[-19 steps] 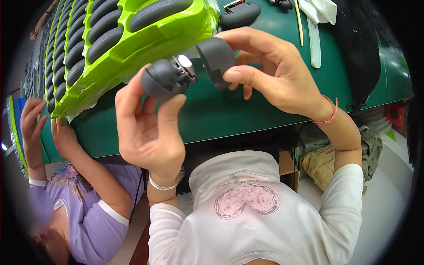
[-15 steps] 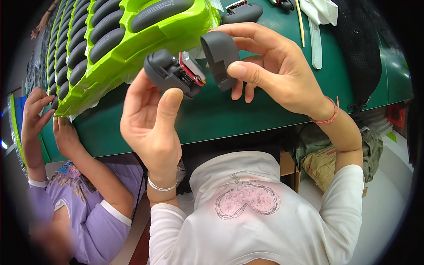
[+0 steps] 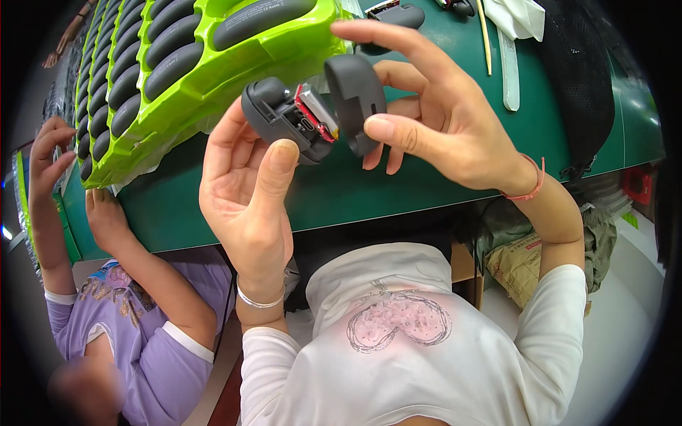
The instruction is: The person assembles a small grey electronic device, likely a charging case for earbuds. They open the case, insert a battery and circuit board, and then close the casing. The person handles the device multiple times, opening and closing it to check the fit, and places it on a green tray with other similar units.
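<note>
Left hand (image 3: 245, 195) pinched dark case body (image 3: 284, 124), circuit board (image 3: 314, 113) exposed; right hand (image 3: 455, 128) gripped curved shell (image 3: 354, 96) just right of it. Shell off, parts unjoined: work looked partway. Far left, green tray (image 3: 186, 115) held dark cases (image 3: 174, 71).

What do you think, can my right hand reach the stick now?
Probably yes: nothing visible blocks the way to the stick, though the right hand holds the shell, which it may need to release first.

Tray (image 3: 284, 58) and stick (image 3: 484, 39) on green table (image 3: 348, 188)
</note>
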Demonstrator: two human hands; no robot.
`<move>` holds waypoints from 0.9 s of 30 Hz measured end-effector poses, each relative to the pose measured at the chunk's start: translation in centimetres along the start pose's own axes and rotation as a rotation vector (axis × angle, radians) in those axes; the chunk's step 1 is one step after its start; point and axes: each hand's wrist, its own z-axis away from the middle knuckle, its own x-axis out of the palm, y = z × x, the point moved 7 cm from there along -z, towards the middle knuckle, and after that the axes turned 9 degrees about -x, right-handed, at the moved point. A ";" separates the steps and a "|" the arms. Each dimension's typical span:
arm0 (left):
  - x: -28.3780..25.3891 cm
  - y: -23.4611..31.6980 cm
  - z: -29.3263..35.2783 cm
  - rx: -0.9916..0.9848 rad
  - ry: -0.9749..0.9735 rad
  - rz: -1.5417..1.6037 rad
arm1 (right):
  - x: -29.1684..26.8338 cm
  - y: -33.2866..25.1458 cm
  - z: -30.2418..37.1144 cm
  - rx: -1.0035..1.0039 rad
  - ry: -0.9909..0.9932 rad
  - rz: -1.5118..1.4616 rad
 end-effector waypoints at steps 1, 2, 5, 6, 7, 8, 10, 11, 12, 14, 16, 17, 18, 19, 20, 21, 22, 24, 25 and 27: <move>0.1 0.1 0.1 0.006 0.015 0.013 | 0.1 -0.4 0.0 -0.070 -0.015 0.069; 0.5 0.2 0.2 0.046 0.005 0.006 | 0.3 -0.7 0.1 -0.140 -0.029 0.137; 1.4 0.8 0.8 0.139 -0.001 -0.038 | 0.3 -1.0 0.1 -0.269 -0.066 0.381; 1.5 0.8 0.9 0.150 0.006 -0.062 | 0.3 -1.1 0.2 -0.297 -0.059 0.428; 1.7 0.8 1.0 0.161 0.014 -0.087 | 0.3 -1.3 0.2 -0.324 -0.052 0.474; 1.7 0.9 1.1 0.192 0.042 -0.066 | 0.3 -1.4 0.2 -0.330 -0.044 0.471; 1.7 0.8 1.0 0.192 0.055 -0.064 | 0.3 -1.4 0.2 -0.343 -0.026 0.459; 1.8 0.8 1.0 0.192 0.061 -0.062 | 0.3 -1.6 0.2 -0.374 -0.019 0.508; 1.8 0.8 1.1 0.202 0.070 -0.060 | 0.4 -1.7 0.2 -0.406 -0.013 0.553; 2.0 1.0 1.2 0.224 0.089 -0.055 | 0.5 -1.9 0.3 -0.453 -0.005 0.651; 1.8 1.0 1.2 0.210 0.082 -0.072 | 0.4 -2.1 0.4 -0.481 0.007 0.759; 1.7 1.0 1.1 0.203 0.078 -0.081 | 0.4 -2.1 0.4 -0.482 0.012 0.748; 1.6 1.1 1.2 0.202 0.083 -0.099 | 0.4 -2.1 0.3 -0.483 0.014 0.736; 1.5 1.1 1.2 0.200 0.088 -0.117 | 0.4 -2.1 0.2 -0.483 0.016 0.724; 1.5 1.2 1.2 0.199 0.093 -0.136 | 0.3 -1.7 0.1 -0.425 0.007 0.656; 1.4 1.2 1.2 0.200 0.083 -0.128 | 0.2 -1.5 0.0 -0.368 -0.003 0.586; 1.4 1.3 1.2 0.201 0.073 -0.121 | 0.2 -1.3 -0.1 -0.311 -0.013 0.516; 1.2 1.4 1.2 0.196 0.048 -0.099 | 0.2 -0.9 0.0 -0.199 -0.058 0.327; 1.2 1.5 1.2 0.191 0.033 -0.085 | 0.3 -0.6 0.1 -0.143 -0.078 0.233; 1.1 1.6 1.3 0.189 0.010 -0.081 | 0.4 0.0 0.3 -0.067 -0.091 0.138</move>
